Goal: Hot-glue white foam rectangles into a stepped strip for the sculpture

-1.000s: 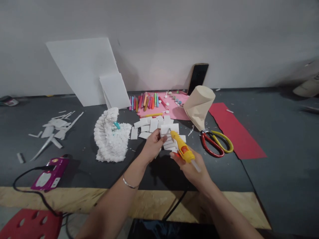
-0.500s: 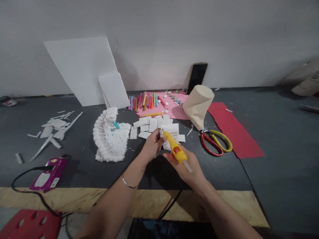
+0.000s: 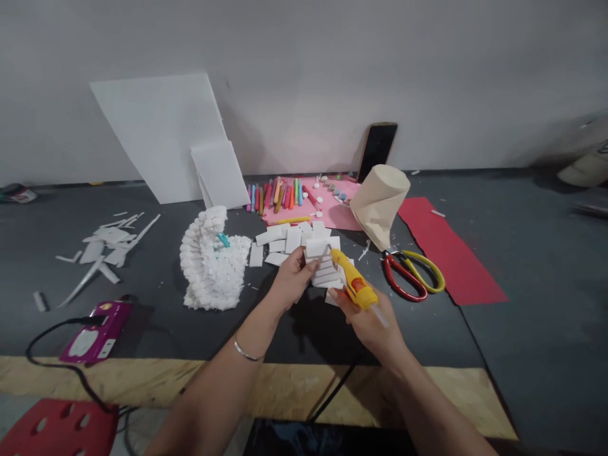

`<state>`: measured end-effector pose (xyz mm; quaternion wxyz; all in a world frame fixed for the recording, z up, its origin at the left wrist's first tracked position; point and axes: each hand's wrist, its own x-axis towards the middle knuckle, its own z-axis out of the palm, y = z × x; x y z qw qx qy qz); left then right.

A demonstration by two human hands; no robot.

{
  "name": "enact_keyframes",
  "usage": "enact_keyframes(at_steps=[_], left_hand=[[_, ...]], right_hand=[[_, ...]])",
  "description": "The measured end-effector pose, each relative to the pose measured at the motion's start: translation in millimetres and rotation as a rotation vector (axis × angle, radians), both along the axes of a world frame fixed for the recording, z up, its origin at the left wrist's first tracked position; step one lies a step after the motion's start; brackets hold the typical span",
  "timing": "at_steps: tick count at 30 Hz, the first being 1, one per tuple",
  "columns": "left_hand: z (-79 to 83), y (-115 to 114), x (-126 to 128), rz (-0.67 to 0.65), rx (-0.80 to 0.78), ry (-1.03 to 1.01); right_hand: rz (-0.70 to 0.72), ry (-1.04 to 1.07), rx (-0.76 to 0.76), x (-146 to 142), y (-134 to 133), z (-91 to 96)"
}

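Observation:
My right hand (image 3: 375, 323) is wrapped round a yellow hot glue gun (image 3: 350, 277), a clear glue stick poking out of its back end. The nozzle points at a white piece built of overlapping strips (image 3: 324, 263). Fingers and thumb of my left hand (image 3: 293, 278) are closed on the left edge of that layered piece. Just behind it lie several loose white rectangles (image 3: 293, 239). To the left stands a white ruffled model (image 3: 211, 266) with a small teal part at its middle.
Red-and-yellow-handled scissors (image 3: 413, 275) lie by a beige cone-like form (image 3: 380, 199) and red paper (image 3: 451, 253). Crayons (image 3: 280, 193) rest on pink paper (image 3: 337, 218). A phone (image 3: 377, 151) and white boards (image 3: 164, 133) lean on the wall. A purple box (image 3: 97, 332) with a cable sits front left.
The glue gun in my right hand has moved right, its nozzle going from the layered piece's left side towards its right. My left hand keeps its hold.

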<state>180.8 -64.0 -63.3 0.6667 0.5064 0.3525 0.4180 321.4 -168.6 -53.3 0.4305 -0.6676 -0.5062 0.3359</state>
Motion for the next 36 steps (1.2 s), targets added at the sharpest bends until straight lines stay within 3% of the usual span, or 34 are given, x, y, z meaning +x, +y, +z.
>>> enact_keyframes(at_steps=[10, 18, 26, 36], left_hand=[[-1.6, -0.3, -1.5, -0.013, 0.029, 0.068], [5.2, -1.2, 1.0, 0.014, -0.022, 0.059], [-2.7, 0.1, -1.5, 0.000, 0.041, 0.051], [-0.2, -0.3, -0.5, 0.013, -0.025, -0.045]], right_hand=[[0.048, -0.070, 0.053, -16.6, 4.2, 8.2], [0.004, -0.059, 0.049, -6.2, 3.6, -1.7], [0.090, -0.065, 0.066, -16.3, 3.3, 1.5], [-0.033, 0.023, -0.009, 1.4, -0.1, 2.5]])
